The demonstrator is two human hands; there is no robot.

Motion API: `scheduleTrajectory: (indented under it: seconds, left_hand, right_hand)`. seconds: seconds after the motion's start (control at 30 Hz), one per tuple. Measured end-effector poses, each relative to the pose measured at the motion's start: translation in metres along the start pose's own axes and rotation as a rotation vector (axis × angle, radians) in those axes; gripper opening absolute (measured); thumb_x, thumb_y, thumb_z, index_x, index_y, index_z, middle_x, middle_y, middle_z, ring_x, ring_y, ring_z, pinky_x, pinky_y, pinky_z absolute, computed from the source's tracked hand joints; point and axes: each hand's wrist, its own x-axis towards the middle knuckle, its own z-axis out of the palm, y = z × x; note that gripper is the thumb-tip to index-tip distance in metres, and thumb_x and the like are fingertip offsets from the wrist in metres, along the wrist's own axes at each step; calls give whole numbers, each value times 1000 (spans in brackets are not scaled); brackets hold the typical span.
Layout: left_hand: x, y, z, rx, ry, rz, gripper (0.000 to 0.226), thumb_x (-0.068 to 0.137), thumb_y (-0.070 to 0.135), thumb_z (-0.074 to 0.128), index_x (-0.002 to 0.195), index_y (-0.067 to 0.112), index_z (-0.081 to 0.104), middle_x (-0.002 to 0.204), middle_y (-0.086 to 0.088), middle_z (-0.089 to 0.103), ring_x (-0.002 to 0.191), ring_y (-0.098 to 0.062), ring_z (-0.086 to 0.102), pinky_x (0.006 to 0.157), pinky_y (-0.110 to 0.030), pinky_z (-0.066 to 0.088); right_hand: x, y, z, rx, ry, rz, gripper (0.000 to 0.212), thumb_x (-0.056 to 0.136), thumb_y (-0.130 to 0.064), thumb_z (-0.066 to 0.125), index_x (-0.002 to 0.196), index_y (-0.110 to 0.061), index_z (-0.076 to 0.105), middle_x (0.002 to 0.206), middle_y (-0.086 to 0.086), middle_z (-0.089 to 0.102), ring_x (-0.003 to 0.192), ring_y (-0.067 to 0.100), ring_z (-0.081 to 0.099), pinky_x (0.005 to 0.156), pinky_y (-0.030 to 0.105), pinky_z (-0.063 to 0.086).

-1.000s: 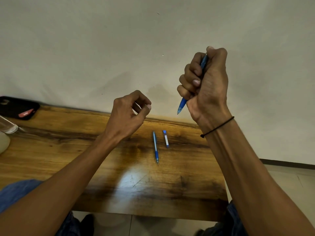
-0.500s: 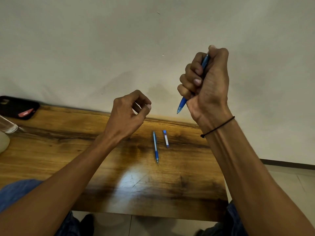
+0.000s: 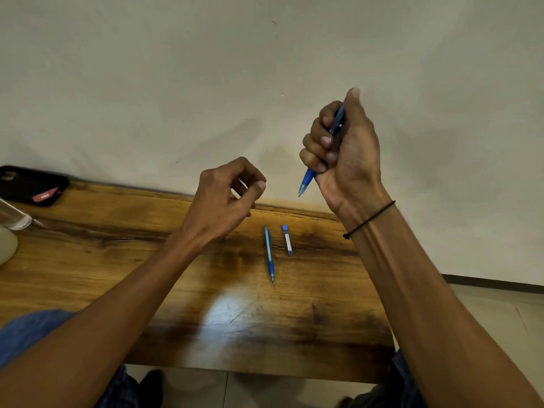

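Observation:
My right hand (image 3: 347,154) is raised above the wooden table (image 3: 117,260) and grips a blue pen-like pencil (image 3: 306,181) in a fist. Its tip points down and left, and my thumb lies over its top end. My left hand (image 3: 226,195) hovers over the table's far edge with curled fingers, thumb tip close to the forefinger; I see nothing between them. A second blue pencil (image 3: 269,254) lies on the table, tip toward me. A small blue and white lead case (image 3: 287,240) lies just right of it.
A black phone case (image 3: 29,185) with a red tag lies at the table's far left corner. A clear glass (image 3: 11,220) and a pale round object (image 3: 6,245) sit at the left edge. A plain wall stands right behind the table. Tiled floor shows to the right.
My right hand has dropped slightly down and left with the pencil, and the thumb now lies straighter over its top. My left hand has stayed where it was.

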Motion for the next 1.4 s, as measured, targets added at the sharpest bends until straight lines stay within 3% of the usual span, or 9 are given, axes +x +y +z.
scheduleTrajectory:
  seconds: [0.2,0.4,0.53,0.63,0.73,0.9,1.03,1.13,1.4]
  left_hand:
    - [3,7,3,-276,-262,-101,17,108,28,59,110,17,72,93,-6,76,74,-25,78,56,-34,63]
    - [4,-1,7,-298,-311,-264,13,101,22,69,101,13,78,82,-3,78,69,-19,77,55,-24,60]
    - [6,-10,3,-274,-283,-363,13,100,23,71,99,13,80,81,-3,80,71,-18,78,58,-23,60]
    - [6,-18,2,-167,-402,-429,16,101,27,70,97,14,79,82,-3,81,73,-15,79,60,-23,60]
    - [5,-29,-3,165,-527,-349,21,101,40,68,99,21,78,86,4,80,76,-10,77,68,-29,63]
    - [4,-50,-18,651,-552,-262,34,100,55,62,108,25,76,104,-1,77,89,-16,69,70,-32,50]
    - [2,-57,-18,745,-540,-254,33,100,56,60,109,28,73,108,-3,75,85,-17,60,70,-32,44]
    - [1,-58,-16,775,-545,-255,33,99,57,59,109,28,73,110,-3,74,88,-19,59,73,-34,43]
    - [2,-53,-15,809,-564,-254,35,101,55,57,113,26,73,113,-3,73,100,-23,65,76,-35,43]
  right_hand:
    - [6,37,-5,-124,26,54,31,115,-17,35,118,2,60,80,10,56,68,16,52,60,30,48]
    - [11,71,-14,-476,114,18,26,108,-19,56,120,-3,73,110,4,69,102,16,62,89,38,57]
    - [12,82,-25,-773,100,10,21,97,-11,73,116,-2,74,98,8,75,90,21,73,81,38,63]
    - [12,93,-29,-958,91,20,23,90,-13,81,111,-5,72,89,8,76,81,23,77,80,45,66]
    - [10,115,-35,-1150,38,51,29,87,-18,85,110,-11,68,82,7,76,79,24,77,81,48,64]
    - [-4,162,-45,-1412,-72,92,34,86,-23,83,113,-13,65,93,6,73,91,29,72,75,42,59]
    - [-11,191,-47,-1579,-153,83,24,88,-20,77,102,-8,62,104,16,69,99,38,65,75,47,55]
    - [-8,202,-47,-1660,-173,44,23,87,-22,76,90,-13,56,105,17,70,97,40,66,66,38,43]
    - [-4,216,-49,-1715,-198,17,24,89,-30,81,89,-14,63,103,14,72,97,35,68,74,40,51]
